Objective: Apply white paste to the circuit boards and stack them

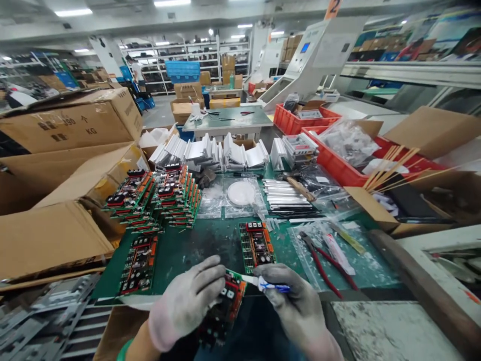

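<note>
My left hand, in a white work glove, grips a circuit board tilted over the table's front edge. The board is green with black, red and orange parts; its lower end is blurred. My gloved right hand pinches a small white-and-blue squeeze tube. The tube's white nozzle points left and reaches the board's upper right corner; whether they touch, I cannot tell. Just beyond my hands, a second circuit board lies flat on the green table. Another single board rests at the left.
Stacked circuit boards stand at the left beside open cardboard boxes. Red-handled pliers lie on plastic at the right. Farther back are a white round lid, metal strips, a hammer, aluminium profiles and red crates.
</note>
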A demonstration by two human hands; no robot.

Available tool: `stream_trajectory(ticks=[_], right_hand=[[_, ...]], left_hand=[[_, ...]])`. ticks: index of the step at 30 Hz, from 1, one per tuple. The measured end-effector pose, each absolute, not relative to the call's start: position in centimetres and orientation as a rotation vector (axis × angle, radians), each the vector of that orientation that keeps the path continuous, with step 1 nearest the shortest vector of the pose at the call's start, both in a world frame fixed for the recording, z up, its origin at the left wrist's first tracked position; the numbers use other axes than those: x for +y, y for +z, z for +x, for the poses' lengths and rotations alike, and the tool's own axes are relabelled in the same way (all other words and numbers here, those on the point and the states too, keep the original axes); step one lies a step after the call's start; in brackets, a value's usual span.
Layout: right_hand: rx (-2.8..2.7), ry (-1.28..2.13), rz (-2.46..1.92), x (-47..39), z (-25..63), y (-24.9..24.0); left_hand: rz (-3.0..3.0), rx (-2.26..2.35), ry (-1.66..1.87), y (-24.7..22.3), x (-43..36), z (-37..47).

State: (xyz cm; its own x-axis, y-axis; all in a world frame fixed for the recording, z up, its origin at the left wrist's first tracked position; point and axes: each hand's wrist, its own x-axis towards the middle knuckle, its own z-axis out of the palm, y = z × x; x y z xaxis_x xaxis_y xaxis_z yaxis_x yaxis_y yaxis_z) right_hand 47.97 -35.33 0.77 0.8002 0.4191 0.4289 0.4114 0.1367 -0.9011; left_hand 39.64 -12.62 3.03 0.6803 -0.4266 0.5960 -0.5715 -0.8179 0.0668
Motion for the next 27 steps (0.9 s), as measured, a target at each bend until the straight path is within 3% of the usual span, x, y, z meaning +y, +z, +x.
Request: stream_trajectory(ticks=[6,14,27], right_hand=[[-1.121,-0.152,-1.560,-34.8,48.2,2.1],[-1.169,-0.297,-1.654,-34.9,48.0,1.5],[-0.868,-0.095,-1.545,-34.0,47.2,1.2]], left_hand=[[2.702,-0.846,0.850,3.5,-14.0,38.7],[2.691,-0.870,0.827,3.4,-14.1,38.7],[2.699,-0.754,0.949,3.4,-13.9,38.9]])
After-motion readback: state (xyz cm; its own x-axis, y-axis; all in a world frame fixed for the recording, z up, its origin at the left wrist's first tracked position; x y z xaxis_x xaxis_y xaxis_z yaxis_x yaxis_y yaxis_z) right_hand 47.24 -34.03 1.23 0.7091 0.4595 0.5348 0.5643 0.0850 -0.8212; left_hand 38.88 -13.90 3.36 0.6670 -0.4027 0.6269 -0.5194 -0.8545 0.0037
